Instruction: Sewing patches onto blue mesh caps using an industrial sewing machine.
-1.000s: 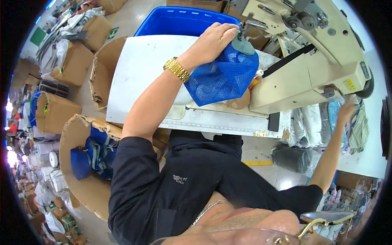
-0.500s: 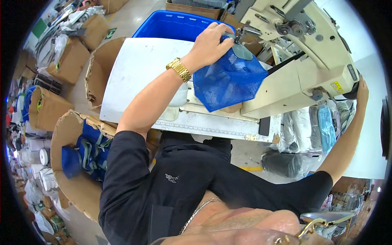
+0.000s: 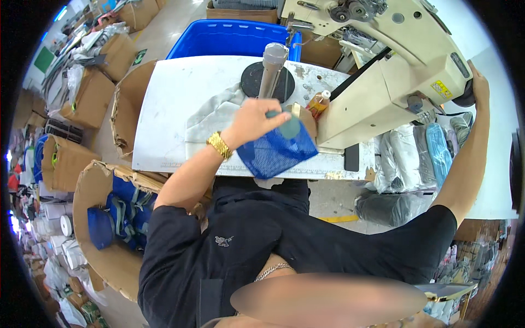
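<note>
My left hand (image 3: 257, 121) grips a blue mesh fabric piece (image 3: 276, 153) with a grey-green patch, held above the front edge of the white work table (image 3: 175, 104). A gold watch sits on that wrist. My right hand (image 3: 480, 87) rests on the handwheel end of the cream sewing machine (image 3: 394, 71) at the right. A grey cloth (image 3: 210, 117) lies on the table beneath my left hand. A grey thread cone (image 3: 272, 68) stands on a black disc behind it.
A blue plastic bin (image 3: 219, 38) stands behind the table. At the left, an open cardboard box (image 3: 93, 218) holds blue bags with straps. More cardboard boxes (image 3: 90, 95) line the far left. Wrapped bundles (image 3: 415, 153) sit under the machine, beside a small bottle (image 3: 320, 104).
My left hand has pulled the blue mesh piece back from beside the blue bin toward me, to the table's front edge. My right hand has risen onto the machine's handwheel.
</note>
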`<state>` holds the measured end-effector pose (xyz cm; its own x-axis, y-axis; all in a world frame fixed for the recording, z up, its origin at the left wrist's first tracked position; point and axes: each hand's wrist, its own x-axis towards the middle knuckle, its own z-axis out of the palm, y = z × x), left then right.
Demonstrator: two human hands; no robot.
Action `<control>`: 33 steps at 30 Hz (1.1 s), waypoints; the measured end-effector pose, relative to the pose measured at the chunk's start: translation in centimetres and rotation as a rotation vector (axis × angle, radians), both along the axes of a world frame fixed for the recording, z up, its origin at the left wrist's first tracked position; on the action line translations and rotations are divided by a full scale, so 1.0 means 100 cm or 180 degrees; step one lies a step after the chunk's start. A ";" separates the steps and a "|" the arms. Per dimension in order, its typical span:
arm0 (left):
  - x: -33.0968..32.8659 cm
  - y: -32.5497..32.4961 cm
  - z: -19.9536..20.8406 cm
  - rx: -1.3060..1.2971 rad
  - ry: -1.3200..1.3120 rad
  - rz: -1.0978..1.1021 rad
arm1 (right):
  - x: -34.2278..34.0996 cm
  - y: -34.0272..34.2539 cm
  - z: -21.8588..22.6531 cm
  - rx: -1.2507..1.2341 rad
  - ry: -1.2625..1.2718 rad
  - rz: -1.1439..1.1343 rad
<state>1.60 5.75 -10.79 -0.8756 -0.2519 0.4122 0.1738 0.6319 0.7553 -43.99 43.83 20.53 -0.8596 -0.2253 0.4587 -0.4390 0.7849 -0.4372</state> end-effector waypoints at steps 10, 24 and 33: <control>0.034 0.016 -0.047 0.0501 0.0392 0.0471 | 0.204 -0.073 -0.127 -0.2517 0.2066 0.0380; 0.020 -0.094 0.072 -0.2625 0.0505 0.1552 | 0.323 -0.261 -0.228 -0.1673 -0.2025 0.3378; -0.128 -0.109 0.082 -0.1780 0.0723 0.0148 | 0.334 -0.268 -0.223 -0.3051 -0.2325 0.2873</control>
<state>-11.15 -5.11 -2.58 -0.7434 0.0211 0.6685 0.2545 0.9332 0.2536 -10.60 17.01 -1.73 -0.6977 -0.6599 0.2789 -0.0703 -0.3244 -0.9433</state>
